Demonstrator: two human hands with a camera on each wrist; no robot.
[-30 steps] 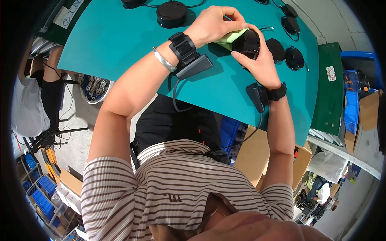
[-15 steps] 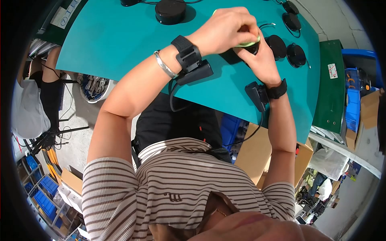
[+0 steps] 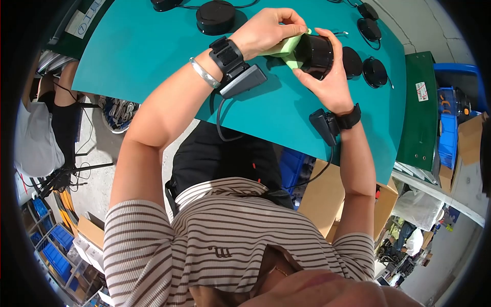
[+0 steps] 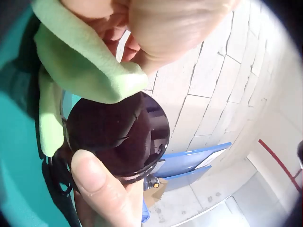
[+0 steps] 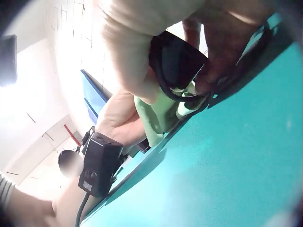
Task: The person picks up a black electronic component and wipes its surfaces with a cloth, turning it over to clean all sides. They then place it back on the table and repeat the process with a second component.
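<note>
My left hand [image 3: 268,31] pinches a light green cloth [image 3: 290,50] beside a glossy black round case [image 3: 318,55]. The right hand [image 3: 331,87] grips this case, thumb on the near side and fingers around the far side. In the left wrist view, the case's smooth dark face [image 4: 118,135] is turned to the camera, and the cloth [image 4: 78,61] hangs over its upper edge. A thin black cable [image 5: 165,87] runs from the case in the right wrist view, where part of the case is hidden behind the right hand.
On the green tabletop [image 3: 169,61], another black round case [image 3: 216,18] stands farther left. More lie to the right, one close by the right hand [image 3: 352,62] and one with its cable [image 3: 375,72]. A green panel [image 3: 418,112] borders the table's right side.
Half a second ago the left hand was over the case with the cloth, covering most of it. Now it is back to the left, and the case's dark side shows again.
</note>
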